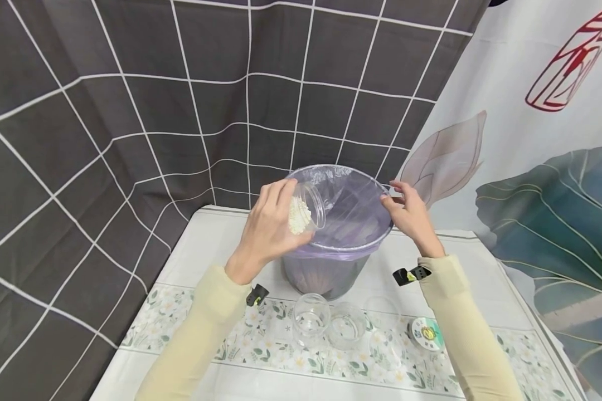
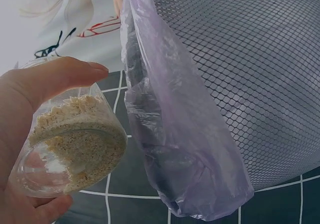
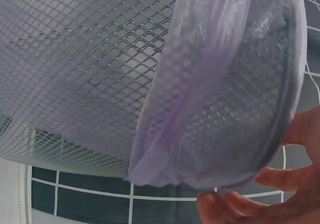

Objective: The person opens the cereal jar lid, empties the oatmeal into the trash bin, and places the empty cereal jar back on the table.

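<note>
My left hand (image 1: pixel 271 225) grips a clear plastic jar (image 1: pixel 317 206) and holds it tilted on its side, mouth toward the bin. Pale flaky crumbs (image 2: pixel 82 134) lie along the jar's lower side; the thumb crosses its upper wall in the left wrist view. Beside it stands a mesh trash bin (image 1: pixel 326 273) lined with a thin purple bag (image 1: pixel 353 214), folded over the rim. At the bin's right rim is my right hand (image 1: pixel 408 214), its fingers spread and relaxed. Those fingertips (image 3: pixel 272 176) lie right at the bagged edge in the right wrist view.
Two clear jars (image 1: pixel 311 317) stand in front of the bin on a floral-banded white cloth (image 1: pixel 205 356). To their right lie clear round lids (image 1: pixel 383 312) and a round item with a green and white label (image 1: pixel 428 334). A dark checked curtain (image 1: pixel 221 106) hangs behind.
</note>
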Demonstrator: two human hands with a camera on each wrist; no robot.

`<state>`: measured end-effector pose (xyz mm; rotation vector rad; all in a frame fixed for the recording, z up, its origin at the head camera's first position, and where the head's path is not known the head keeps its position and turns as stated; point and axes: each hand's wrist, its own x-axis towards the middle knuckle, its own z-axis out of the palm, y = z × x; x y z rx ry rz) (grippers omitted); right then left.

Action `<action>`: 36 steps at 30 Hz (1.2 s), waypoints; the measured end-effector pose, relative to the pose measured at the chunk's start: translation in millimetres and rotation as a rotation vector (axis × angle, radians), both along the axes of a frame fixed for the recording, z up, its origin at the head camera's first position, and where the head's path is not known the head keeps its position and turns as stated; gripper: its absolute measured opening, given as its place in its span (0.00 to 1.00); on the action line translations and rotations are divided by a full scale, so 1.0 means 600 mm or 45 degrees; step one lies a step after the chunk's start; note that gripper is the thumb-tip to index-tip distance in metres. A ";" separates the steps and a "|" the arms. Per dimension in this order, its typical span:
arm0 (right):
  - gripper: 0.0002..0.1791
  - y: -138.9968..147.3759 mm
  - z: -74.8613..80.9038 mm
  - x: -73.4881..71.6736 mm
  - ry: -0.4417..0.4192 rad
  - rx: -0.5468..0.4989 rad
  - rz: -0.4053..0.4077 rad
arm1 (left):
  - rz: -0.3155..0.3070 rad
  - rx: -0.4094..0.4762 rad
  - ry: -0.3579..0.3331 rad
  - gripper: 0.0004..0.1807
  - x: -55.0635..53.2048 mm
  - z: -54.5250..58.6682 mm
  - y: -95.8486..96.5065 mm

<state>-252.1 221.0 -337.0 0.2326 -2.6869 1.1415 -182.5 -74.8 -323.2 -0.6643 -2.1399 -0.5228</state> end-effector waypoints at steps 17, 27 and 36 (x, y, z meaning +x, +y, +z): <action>0.37 -0.036 -0.018 -0.011 -0.047 0.298 0.011 | 0.050 -0.034 -0.031 0.45 -0.011 -0.003 0.001; 0.39 -0.042 -0.014 -0.017 -0.073 0.328 -0.017 | 0.083 -0.076 0.016 0.47 -0.023 0.003 -0.005; 0.40 -0.043 -0.017 -0.014 -0.093 0.307 -0.028 | 0.067 -0.149 0.004 0.47 -0.028 0.011 -0.002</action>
